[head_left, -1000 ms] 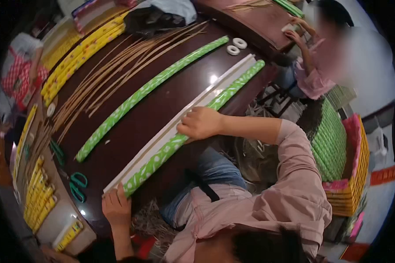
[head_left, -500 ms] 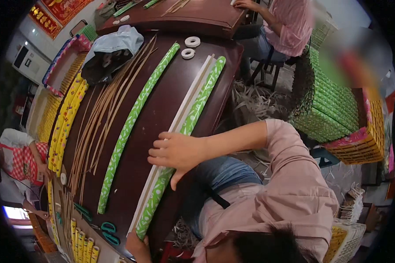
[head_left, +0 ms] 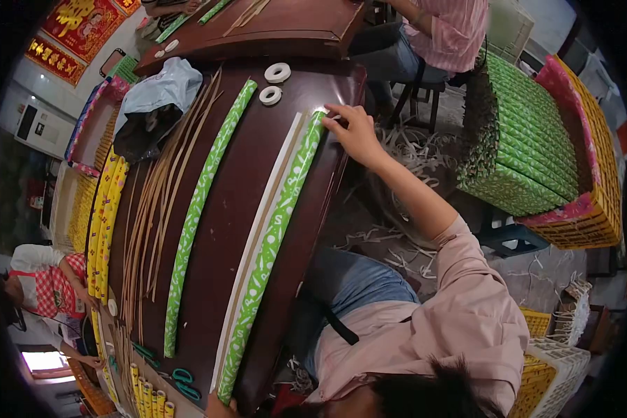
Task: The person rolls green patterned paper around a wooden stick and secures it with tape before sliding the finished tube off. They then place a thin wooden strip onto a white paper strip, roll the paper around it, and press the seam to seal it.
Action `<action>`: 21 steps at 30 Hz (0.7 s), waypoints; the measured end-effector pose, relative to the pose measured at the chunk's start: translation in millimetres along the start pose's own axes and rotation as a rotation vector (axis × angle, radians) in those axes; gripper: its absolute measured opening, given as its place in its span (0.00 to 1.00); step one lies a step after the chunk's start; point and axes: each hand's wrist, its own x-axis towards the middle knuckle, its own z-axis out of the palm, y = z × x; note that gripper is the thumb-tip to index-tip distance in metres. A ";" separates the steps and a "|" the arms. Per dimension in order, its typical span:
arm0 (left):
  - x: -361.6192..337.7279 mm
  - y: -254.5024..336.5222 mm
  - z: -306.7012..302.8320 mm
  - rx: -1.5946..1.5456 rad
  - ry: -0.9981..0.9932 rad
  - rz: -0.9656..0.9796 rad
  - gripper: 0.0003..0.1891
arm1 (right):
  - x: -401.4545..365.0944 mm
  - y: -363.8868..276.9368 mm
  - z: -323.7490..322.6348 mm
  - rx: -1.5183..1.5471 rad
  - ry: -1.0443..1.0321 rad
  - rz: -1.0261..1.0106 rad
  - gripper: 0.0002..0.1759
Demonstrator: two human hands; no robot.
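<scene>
A long roll of green patterned paper (head_left: 275,230) lies lengthwise near the table's edge, with a white border and a thin tan strip (head_left: 258,240) along its left side. My right hand (head_left: 355,132) is at its far end, thumb and fingertips pinching the tip. At the near end, my left hand (head_left: 219,406) is closed on the roll's lower corner, mostly cut off by the frame's bottom. A second green patterned roll (head_left: 205,181) lies parallel to it, further left, touched by neither hand.
On the dark table (head_left: 223,244) are white tape rolls (head_left: 277,72), bundled tan strips (head_left: 161,202), yellow rolls (head_left: 106,223), green-handled scissors (head_left: 184,383) and a plastic bag (head_left: 161,97). Another person (head_left: 49,285) works across the table. Stacked green baskets (head_left: 529,139) stand right.
My right hand has moved from the middle of the green roll up to its far end. The left hand stays at the near end. The whole view has shifted slightly.
</scene>
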 end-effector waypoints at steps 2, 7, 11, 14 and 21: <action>0.2 0.2 -1.0 0.005 0.006 -0.009 0.34 | 1.2 -5.4 7.1 -0.046 -0.019 0.102 0.18; -6.1 -3.9 -0.8 0.007 0.012 -0.033 0.34 | -3.3 -7.4 13.6 0.011 0.052 0.150 0.17; -16.1 -7.8 3.3 -0.007 0.007 -0.055 0.34 | 5.8 8.5 11.3 0.347 0.009 0.258 0.13; -28.9 -9.9 8.6 -0.023 0.000 -0.084 0.34 | 11.0 -7.4 -3.3 0.649 -0.107 0.483 0.09; -81.3 -1.9 20.5 -0.083 -0.050 -0.187 0.35 | 18.7 6.0 -0.6 0.520 -0.138 0.418 0.15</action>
